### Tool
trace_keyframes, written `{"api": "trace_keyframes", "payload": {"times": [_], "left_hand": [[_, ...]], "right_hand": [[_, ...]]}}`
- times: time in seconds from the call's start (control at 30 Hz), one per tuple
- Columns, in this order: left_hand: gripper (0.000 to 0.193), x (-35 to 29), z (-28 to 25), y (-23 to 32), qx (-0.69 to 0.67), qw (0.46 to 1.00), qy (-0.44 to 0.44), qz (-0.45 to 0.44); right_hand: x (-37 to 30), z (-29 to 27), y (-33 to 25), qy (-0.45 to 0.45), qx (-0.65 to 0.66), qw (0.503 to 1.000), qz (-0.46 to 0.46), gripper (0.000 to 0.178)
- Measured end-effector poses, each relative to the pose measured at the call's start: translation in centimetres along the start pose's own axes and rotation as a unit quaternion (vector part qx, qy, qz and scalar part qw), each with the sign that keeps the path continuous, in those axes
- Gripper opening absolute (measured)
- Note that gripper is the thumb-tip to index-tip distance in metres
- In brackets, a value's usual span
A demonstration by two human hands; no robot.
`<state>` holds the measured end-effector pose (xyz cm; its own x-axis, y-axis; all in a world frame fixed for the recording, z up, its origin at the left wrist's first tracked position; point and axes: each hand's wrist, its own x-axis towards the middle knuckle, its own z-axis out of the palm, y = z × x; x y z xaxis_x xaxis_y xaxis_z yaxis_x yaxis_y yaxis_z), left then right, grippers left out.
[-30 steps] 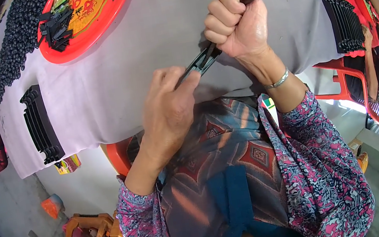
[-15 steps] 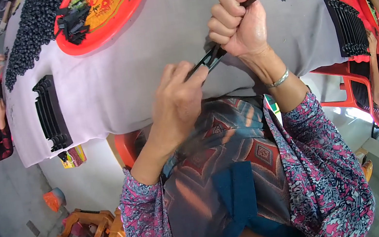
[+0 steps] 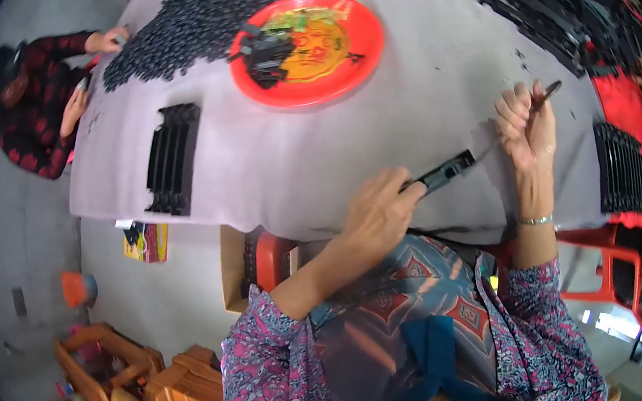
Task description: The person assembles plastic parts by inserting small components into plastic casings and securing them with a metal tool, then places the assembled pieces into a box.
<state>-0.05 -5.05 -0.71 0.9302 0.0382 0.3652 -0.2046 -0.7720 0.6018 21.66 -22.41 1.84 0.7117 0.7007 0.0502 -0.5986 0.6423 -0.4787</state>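
My left hand (image 3: 383, 209) is closed on one end of a long black plastic part (image 3: 450, 172), which juts out to the right over the table's near edge. To its right, my right hand (image 3: 526, 127) is raised, with the fingers wrapped around a dark ring-handled blade (image 3: 549, 92). Its handle end sticks out above my fist, and a thin blade points down-left toward the free end of the part. A small gap shows between the blade tip and the part. Whether the tool has a second blade is hidden by my fingers.
A red oval plate (image 3: 364, 57) holds black scraps. Small black pieces (image 3: 194, 20) are heaped at the far left, long black strips (image 3: 532, 3) at the far right. Black slatted parts (image 3: 174, 160) lie left, with another stack (image 3: 622, 168) right. Two people sit at the sides.
My hands have moved apart: the right one, still gripping the ring-handled blade, is now farther right, off the black part. My view has shifted, bringing more of the far table into sight.
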Motion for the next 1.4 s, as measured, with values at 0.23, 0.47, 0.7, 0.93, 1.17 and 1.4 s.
{"api": "trace_keyframes", "payload": {"times": [0.23,0.47,0.7,0.93,1.17,1.4], "left_hand": [[0.017,-0.3,-0.6,-0.4,-0.011,1.0,0.009,-0.013],[0.011,-3.1,-5.7,-1.9,0.025,0.997,0.039,-0.068],[0.01,-6.9,-10.7,-6.2,0.198,0.934,0.207,-0.212],[0.009,-7.3,-14.0,-11.4,0.312,0.856,0.278,-0.303],[0.008,-6.7,-13.8,-13.3,0.416,0.815,0.272,-0.298],[0.008,-6.1,-14.0,-14.1,0.413,0.81,0.276,-0.311]], "right_hand": [[1.0,-3.3,0.6,0.13,-0.068,0.988,0.048,0.019],[1.0,-4.5,0.6,0.126,-0.063,0.987,0.077,0.01],[0.6,-4.6,0.9,0.124,-0.084,0.987,0.064,0.018],[0.7,-5.0,1.2,0.143,-0.072,0.984,0.076,0.016],[0.5,-4.1,1.6,0.118,-0.092,0.986,0.076,0.019],[0.5,-3.9,1.5,0.136,-0.09,0.984,0.073,0.014]]}}
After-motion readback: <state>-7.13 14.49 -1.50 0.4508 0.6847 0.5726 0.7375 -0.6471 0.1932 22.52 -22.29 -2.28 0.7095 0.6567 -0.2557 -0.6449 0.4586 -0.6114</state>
